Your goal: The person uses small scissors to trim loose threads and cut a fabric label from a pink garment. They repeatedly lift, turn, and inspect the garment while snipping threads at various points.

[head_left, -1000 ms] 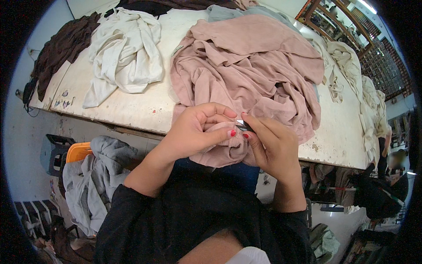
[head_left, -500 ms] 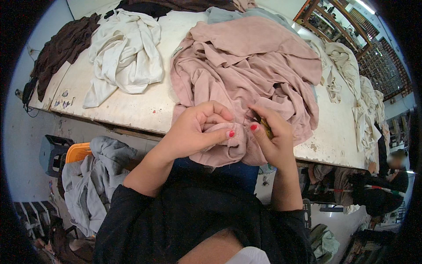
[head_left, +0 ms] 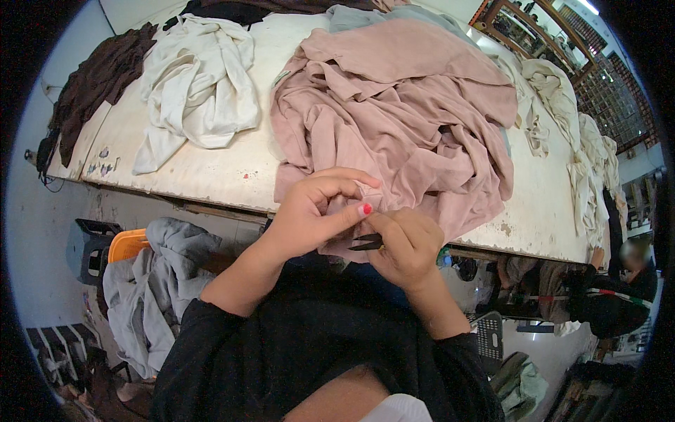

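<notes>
A large crumpled pink garment (head_left: 401,119) lies on a worn white table (head_left: 211,172) and hangs over its near edge. My left hand (head_left: 313,214) pinches a fold of that pink cloth at the table edge, thumb and fingers closed on it. My right hand (head_left: 404,246) sits just to the right, touching the same fold, and grips small dark thread snips (head_left: 367,244) whose blades point left toward the left thumb. Black sleeves cover both forearms.
A white garment (head_left: 197,91) and a dark brown one (head_left: 98,81) lie on the table's left part; pale cloths (head_left: 562,119) trail along its right edge. Below left, grey clothes (head_left: 151,288) drape an orange stool. A seated person (head_left: 626,281) is at far right.
My right hand has dropped slightly lower and closer to me, and the snips now show below the left thumb. My left hand keeps its pinch on the pink fold.
</notes>
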